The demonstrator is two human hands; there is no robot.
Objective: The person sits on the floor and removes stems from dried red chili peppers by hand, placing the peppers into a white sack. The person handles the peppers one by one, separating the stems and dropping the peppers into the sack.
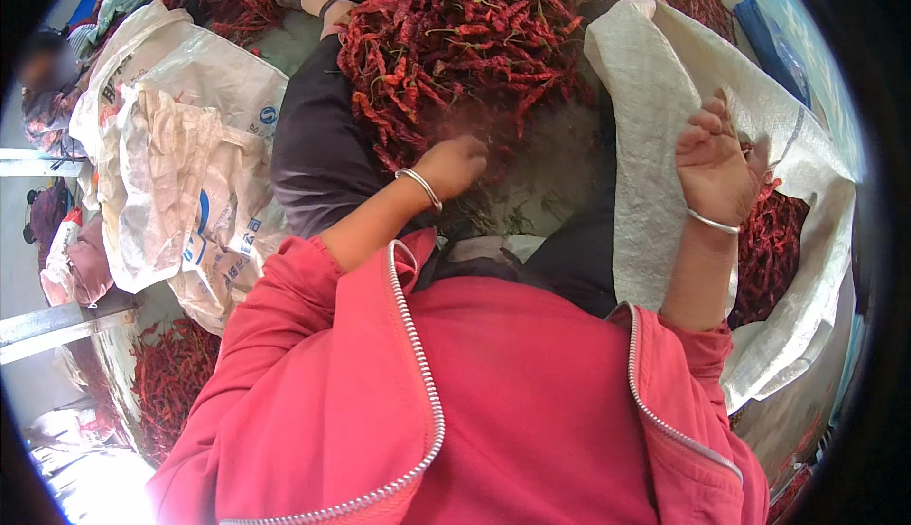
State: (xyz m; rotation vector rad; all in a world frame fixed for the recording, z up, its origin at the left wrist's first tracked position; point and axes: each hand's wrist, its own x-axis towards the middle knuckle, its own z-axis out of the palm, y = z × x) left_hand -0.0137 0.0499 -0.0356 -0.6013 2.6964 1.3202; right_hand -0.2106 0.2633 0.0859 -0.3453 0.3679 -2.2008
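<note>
A heap of dried red chilli peppers (462, 34) with stems lies on the floor between my outstretched legs. My left hand (455, 165), a silver bangle at its wrist, is at the near edge of the heap. Its fingers are curled and blurred, and whether they hold a chilli is hidden. To the right, my right hand (715, 155) is raised over a white woven sack (651, 169), palm turned up and thumb apart from the fingers. Red chillies (772, 261) show inside the sack's mouth, beside my right wrist. Some red shows behind the thumb.
Crumpled printed woven sacks (192, 155) lie against my left leg. Beyond them is another person (50, 98) at the far left. More chillies (174, 382) lie behind on the left, near a pale bar (64, 329). Stems and debris (491, 215) litter the floor before me.
</note>
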